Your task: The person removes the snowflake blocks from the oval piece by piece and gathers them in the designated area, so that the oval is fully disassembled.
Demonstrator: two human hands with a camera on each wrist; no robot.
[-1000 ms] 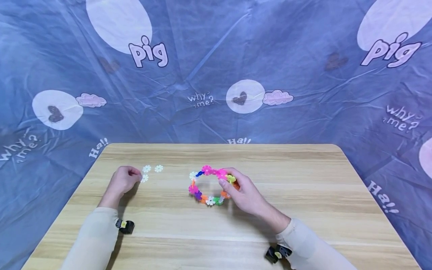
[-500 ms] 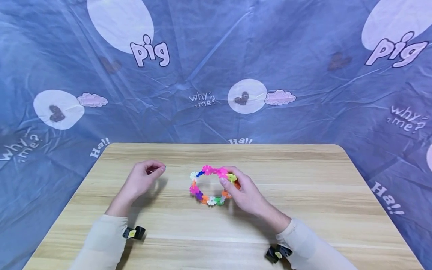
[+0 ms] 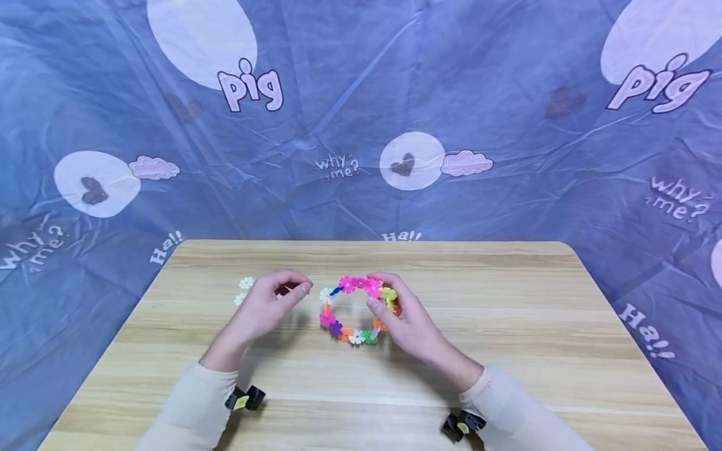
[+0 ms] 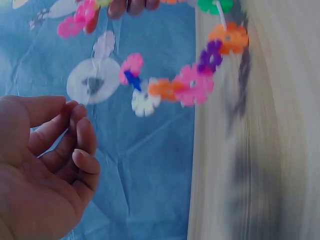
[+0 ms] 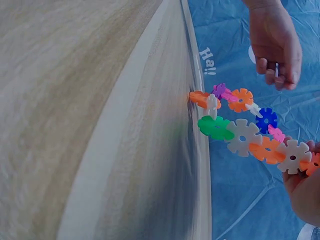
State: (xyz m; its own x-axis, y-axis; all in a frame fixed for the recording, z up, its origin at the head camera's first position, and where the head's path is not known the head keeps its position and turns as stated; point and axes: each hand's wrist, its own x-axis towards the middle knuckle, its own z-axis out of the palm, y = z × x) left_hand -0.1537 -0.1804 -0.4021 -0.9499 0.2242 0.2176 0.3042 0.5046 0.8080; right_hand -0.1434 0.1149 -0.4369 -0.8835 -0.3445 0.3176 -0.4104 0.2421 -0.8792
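A ring-shaped chain of multicoloured flower-shaped plastic pieces [image 3: 356, 337] stands above the table. My right hand [image 3: 414, 322] holds its right side between thumb and fingers; in the right wrist view my right fingers [image 5: 305, 197] are behind the white and orange pieces. To the left of the chain, my left hand [image 3: 271, 307] has its thumb and index fingertips together, apart from the nearest white piece [image 4: 145, 102]. A thin pale sliver shows between the left fingers in the right wrist view; I cannot tell whether it is a piece.
Loose white flower-shaped pieces [image 3: 246, 283] lie on the wooden table [image 3: 507, 294], partly hidden by my left hand. A blue printed cloth [image 3: 316, 113] hangs behind the table. Each sleeve bears a black wrist camera [image 3: 245, 398].
My left hand has moved from the loose white pieces rightwards towards the chain, fingertips together. My right hand still holds the chain in nearly the same spot.
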